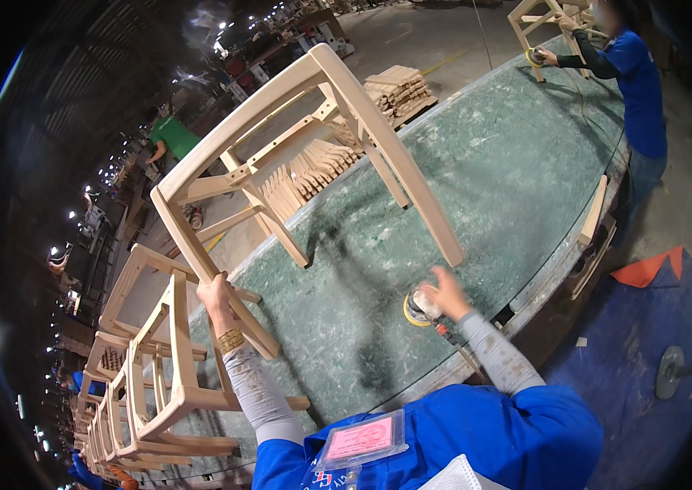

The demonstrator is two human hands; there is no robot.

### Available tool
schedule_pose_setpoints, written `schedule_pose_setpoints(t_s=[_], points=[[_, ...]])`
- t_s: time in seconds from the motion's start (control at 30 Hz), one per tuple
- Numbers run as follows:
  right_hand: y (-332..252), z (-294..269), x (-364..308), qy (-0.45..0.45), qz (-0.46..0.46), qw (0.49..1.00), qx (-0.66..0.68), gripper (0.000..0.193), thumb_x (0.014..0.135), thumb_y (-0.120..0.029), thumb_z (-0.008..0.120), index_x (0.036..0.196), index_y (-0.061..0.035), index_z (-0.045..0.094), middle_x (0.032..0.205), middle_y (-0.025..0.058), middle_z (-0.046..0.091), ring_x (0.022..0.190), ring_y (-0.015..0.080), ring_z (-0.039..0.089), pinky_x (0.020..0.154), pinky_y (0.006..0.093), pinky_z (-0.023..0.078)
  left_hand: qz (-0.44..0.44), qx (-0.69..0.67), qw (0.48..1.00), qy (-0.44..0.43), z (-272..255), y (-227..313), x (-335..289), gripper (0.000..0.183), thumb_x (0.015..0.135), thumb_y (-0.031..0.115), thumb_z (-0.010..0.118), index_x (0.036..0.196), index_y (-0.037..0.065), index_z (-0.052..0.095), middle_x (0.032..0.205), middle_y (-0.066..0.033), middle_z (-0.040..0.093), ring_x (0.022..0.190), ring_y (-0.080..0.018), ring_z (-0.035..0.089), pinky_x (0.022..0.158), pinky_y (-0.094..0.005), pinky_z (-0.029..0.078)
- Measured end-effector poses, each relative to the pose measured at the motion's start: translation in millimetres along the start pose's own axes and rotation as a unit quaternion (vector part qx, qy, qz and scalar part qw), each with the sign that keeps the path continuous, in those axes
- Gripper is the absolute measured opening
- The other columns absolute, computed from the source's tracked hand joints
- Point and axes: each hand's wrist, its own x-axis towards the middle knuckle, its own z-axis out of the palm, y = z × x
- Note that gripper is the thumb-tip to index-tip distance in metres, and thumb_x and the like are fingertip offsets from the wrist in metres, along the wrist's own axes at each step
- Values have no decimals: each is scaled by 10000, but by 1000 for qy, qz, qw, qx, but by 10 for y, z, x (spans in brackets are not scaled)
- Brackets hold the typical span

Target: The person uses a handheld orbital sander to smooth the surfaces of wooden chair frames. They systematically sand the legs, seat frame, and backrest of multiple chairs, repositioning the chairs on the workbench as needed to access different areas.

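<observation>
Nearest: clear plastic pouch [397, 433] on the wearer's blue shirt; contents, one pink card [360, 438]. Right hand [446, 294]: fingers extended and loosely spread, motion-blurred, right at a round sander [419, 309] with a yellow rim; cannot tell whether skin and tool touch. Sander sits on the green worktop [493, 188], its hose [468, 358] trailing toward the near edge. Left hand [215, 298]: closed round a leg of a pale wooden chair frame [236, 117]. Frame is over the worktop, ahead and to the left of the sander, its curved rail uppermost.

To the left: row of similar frames [178, 351], close together. Right edge of worktop: a loose wooden piece [593, 211].

Beyond, on the floor: wooden parts [309, 175] laid side by side, and a stacked pile [399, 90]. Farther off: green-shirted person [173, 135]; at the worktop's far end, blue-shirted co-worker [640, 90] with another frame [526, 33].
</observation>
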Motion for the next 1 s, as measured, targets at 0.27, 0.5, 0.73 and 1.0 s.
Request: schedule_pose_setpoints(t_s=[0.27,0.5,0.73,1.0], points=[[-91,416,-192,-133,-11,951,-280,696,691,-155,730,1289,-285,400,1071,206,447,883,385,577,741,468,482,6,16,1000,3,-9,39,26,120,728,64,613,781,-12,537,575,-55,531,471,-156,532,437,-301,471],[-1316,-400,-651,-213,-69,970,-92,708,666,-227,769,1289,-317,445,1064,182,458,846,403,602,710,442,516,-8,34,999,21,-160,-146,43,121,708,90,613,755,4,542,575,-46,541,492,-138,535,462,-288,434],[-2219,-1378,-109,199,-190,951,-143,699,662,-80,753,1272,-272,470,1061,161,431,866,368,596,697,420,517,9,53,998,18,-60,-104,1,143,700,108,619,758,-8,558,570,-45,548,498,-138,541,476,-283,432],[-2047,-1285,121,201,-170,946,-190,672,667,-78,748,1255,-252,474,1073,168,430,906,388,577,739,434,497,28,28,999,26,-63,-122,-107,127,704,88,600,763,-14,551,570,-34,539,505,-132,539,477,-283,433]])
